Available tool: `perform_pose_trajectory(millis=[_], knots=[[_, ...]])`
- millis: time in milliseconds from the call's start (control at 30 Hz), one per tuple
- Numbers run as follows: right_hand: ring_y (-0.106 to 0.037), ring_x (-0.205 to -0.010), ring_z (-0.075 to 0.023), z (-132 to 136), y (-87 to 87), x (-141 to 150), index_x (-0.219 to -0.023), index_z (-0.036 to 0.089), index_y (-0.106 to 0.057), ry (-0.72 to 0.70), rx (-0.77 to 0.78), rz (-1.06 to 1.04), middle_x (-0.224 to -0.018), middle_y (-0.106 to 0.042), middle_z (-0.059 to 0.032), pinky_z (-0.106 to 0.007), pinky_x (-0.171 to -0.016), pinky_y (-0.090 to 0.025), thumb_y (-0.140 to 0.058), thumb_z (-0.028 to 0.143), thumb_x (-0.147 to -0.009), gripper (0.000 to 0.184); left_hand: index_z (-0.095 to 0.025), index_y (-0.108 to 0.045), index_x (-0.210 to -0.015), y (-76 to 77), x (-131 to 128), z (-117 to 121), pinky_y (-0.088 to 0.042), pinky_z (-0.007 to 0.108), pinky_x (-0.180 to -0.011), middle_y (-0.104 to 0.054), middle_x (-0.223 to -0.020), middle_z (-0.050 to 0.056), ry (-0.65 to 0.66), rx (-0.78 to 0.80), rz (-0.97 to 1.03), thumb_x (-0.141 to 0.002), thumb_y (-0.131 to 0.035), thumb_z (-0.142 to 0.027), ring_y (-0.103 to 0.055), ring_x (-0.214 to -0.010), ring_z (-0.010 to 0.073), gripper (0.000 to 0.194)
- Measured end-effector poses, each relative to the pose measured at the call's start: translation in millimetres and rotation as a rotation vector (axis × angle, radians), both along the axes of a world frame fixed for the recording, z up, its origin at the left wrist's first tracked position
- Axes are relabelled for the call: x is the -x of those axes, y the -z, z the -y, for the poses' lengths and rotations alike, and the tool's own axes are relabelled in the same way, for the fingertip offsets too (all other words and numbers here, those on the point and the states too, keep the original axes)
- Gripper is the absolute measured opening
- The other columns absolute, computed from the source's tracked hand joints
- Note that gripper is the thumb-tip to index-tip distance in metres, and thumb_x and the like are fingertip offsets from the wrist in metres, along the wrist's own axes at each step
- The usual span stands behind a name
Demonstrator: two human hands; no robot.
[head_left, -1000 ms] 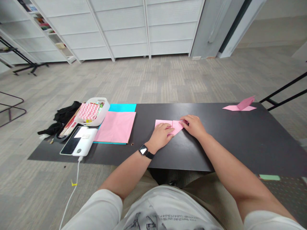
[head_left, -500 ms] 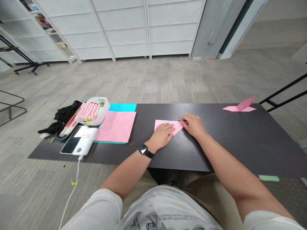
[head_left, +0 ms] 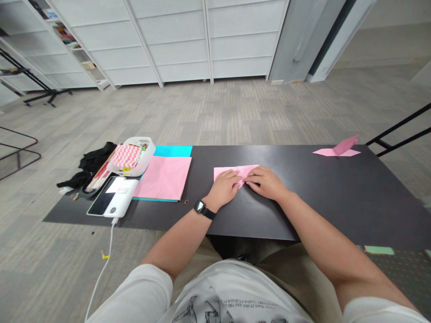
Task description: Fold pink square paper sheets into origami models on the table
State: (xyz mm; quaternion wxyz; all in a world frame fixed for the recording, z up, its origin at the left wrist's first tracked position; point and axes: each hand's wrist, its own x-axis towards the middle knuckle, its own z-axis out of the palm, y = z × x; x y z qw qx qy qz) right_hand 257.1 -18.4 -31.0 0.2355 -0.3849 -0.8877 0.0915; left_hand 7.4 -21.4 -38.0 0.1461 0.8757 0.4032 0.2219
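A folded sheet of pink paper (head_left: 244,170) lies on the dark table in front of me. My left hand (head_left: 226,186) rests flat across its left part, fingers stretched to the right and a black watch on the wrist. On the paper's right side, my right hand (head_left: 265,181) has thumb and fingers closed together at the near edge, close to my left fingertips. The paper under both hands is partly hidden. A folded pink paper shape (head_left: 340,150) with a raised flap stands at the table's far right.
Left of my hands lies a stack of pink sheets (head_left: 164,177) over blue ones (head_left: 173,151). Beyond it are a white basket (head_left: 148,154) of supplies, a white power bank (head_left: 121,199) with a cable, a phone (head_left: 101,197) and black cloth (head_left: 96,157). The table (head_left: 330,197) extends to the right.
My right hand has moved left and nearer along the paper, from its right corner to its near edge. My left hand and the paper have shifted slightly left.
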Motion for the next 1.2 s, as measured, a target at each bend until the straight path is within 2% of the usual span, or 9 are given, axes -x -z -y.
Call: perform_pose_trajectory(millis=[300,467,667,1033,1200], knots=[[-0.071,-0.108,-0.0257,7.7,-5.2,6.8,-0.107,0.035,-0.085,-0.101,0.050,-0.002,-0.114,-0.079,-0.0056,-0.045,-0.097,-0.048,-0.064,0.034,-0.101,0.022,-0.020,-0.073,-0.134,0.1,-0.1,-1.2,-0.038,0.046,-0.132,-0.066,-0.153,0.008,0.006,-0.001,0.002,-0.105,-0.057,-0.021,-0.057,-0.146,0.0232,0.034],[-0.070,-0.109,-0.0263,9.1,-7.3,8.5,-0.108,0.036,-0.085,-0.107,0.086,-0.003,-0.115,-0.078,-0.0067,-0.046,-0.097,-0.050,-0.064,0.034,-0.100,0.023,-0.022,-0.074,-0.133,0.5,-0.5,-1.4,-0.039,0.049,-0.131,-0.065,-0.154,0.007,-0.004,0.019,0.006,-0.108,-0.052,-0.024,-0.056,-0.148,0.0231,0.034],[-0.069,-0.106,-0.0254,3.3,-1.8,5.0,-0.106,0.036,-0.086,-0.064,0.089,-0.031,-0.111,-0.077,-0.0065,-0.045,-0.097,-0.050,-0.065,0.033,-0.099,0.022,-0.020,-0.071,-0.137,1.2,0.1,-0.7,-0.039,0.048,-0.131,-0.064,-0.155,0.008,-0.009,0.012,0.004,-0.103,-0.058,-0.023,-0.055,-0.149,0.0254,0.036],[-0.067,-0.100,-0.0261,-9.8,5.8,-16.1,-0.107,0.037,-0.087,0.169,0.022,0.010,-0.106,-0.074,-0.0066,-0.045,-0.092,-0.049,-0.068,0.036,-0.098,0.021,-0.024,-0.070,-0.139,1.9,0.0,-1.4,-0.039,0.051,-0.130,-0.061,-0.158,0.006,-0.008,0.046,-0.005,-0.101,-0.060,-0.024,-0.053,-0.150,0.0263,0.039],[-0.064,-0.094,-0.0273,-17.8,12.5,-27.5,-0.105,0.034,-0.088,0.356,-0.034,0.035,-0.103,-0.073,-0.0082,-0.046,-0.086,-0.047,-0.068,0.037,-0.097,0.022,-0.024,-0.071,-0.138,2.8,0.1,-1.8,-0.038,0.050,-0.131,-0.061,-0.158,0.005,-0.010,0.047,0.001,-0.101,-0.060,-0.024,-0.052,-0.150,0.0264,0.038]])
